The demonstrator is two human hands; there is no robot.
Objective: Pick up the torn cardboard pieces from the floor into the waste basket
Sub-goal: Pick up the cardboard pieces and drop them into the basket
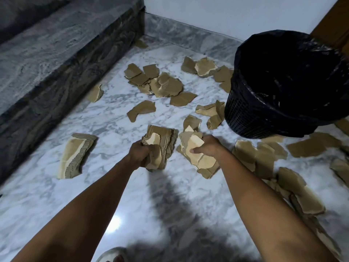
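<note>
- Over the marble floor (56, 195), both arms stretched out; left hand (138, 155) clenched tight round a thick wad of cardboard (160, 146); right hand (205, 147) closed on a second bundle of scraps (196, 156), thumb pressed across the pale face
- Up at the right, waste basket (287, 86) lined with a black bag, standing upright
- All around, loose cardboard pieces (164, 86) scattered on the floor; one big slab (75, 155) lying flat near the dark stone step (62, 59)
</note>
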